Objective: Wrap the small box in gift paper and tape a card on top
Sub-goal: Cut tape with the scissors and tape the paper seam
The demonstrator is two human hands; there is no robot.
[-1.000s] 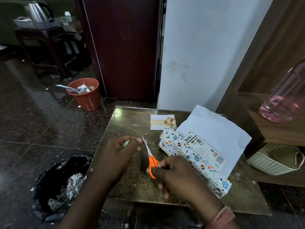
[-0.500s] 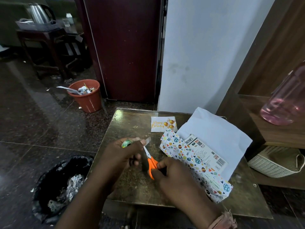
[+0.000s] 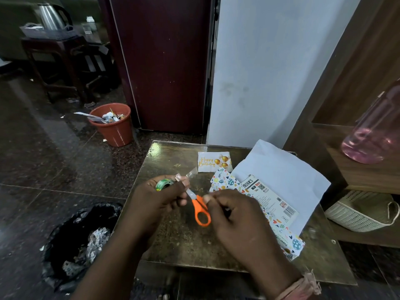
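Nearest, the right hand [image 3: 236,215] grips orange scissors [image 3: 200,210] while the left hand [image 3: 161,197] holds a tape roll [image 3: 163,184] and its pulled strip [image 3: 188,174]: tape-cutting, it seems. Next, stick the strip onto the gift paper [image 3: 281,172] lying open under the small box [image 3: 269,199], right of the scissors; the card [image 3: 213,161] lies beyond.

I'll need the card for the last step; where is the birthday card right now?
In the head view the birthday card lies flat at the table's far edge, beyond both hands, just left of the gift paper.
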